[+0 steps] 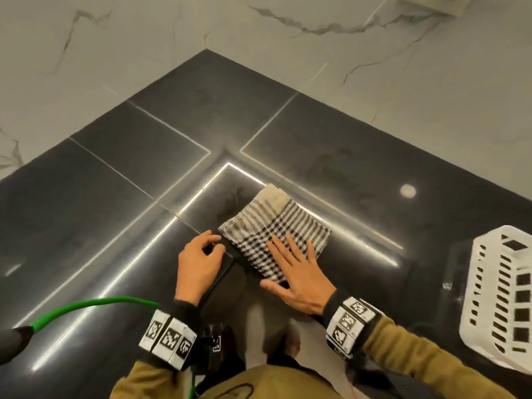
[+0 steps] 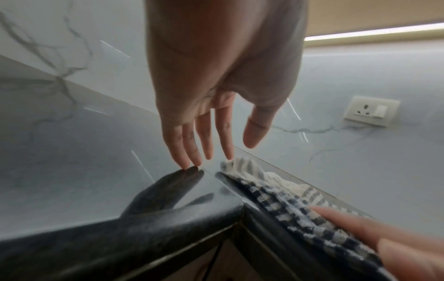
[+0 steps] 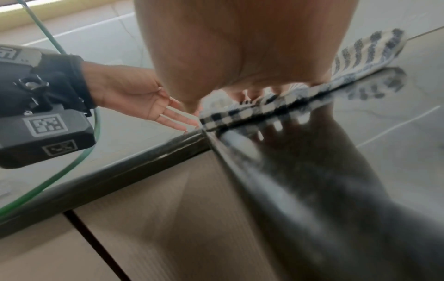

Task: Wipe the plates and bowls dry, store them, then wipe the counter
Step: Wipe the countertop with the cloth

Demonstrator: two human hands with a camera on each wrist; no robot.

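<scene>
A folded checked and striped cloth (image 1: 273,234) lies on the black polished counter (image 1: 144,197) at its inner corner edge. My right hand (image 1: 293,272) presses flat on the cloth's near part with straight, spread fingers. My left hand (image 1: 198,257) hovers just left of the cloth, fingers loosely extended, fingertips touching the counter edge and holding nothing. In the left wrist view the left hand (image 2: 206,133) has its fingertips on the counter beside the cloth (image 2: 283,201). In the right wrist view the cloth (image 3: 288,98) shows under my right palm (image 3: 240,47). No plates or bowls are in view.
A white slotted plastic basket (image 1: 501,298) stands on the counter at the right. A green cable (image 1: 86,308) runs across the lower left. Marble walls (image 1: 259,30) meet behind the counter corner, with a wall socket (image 2: 370,111). Cabinet fronts (image 3: 168,218) lie below the edge.
</scene>
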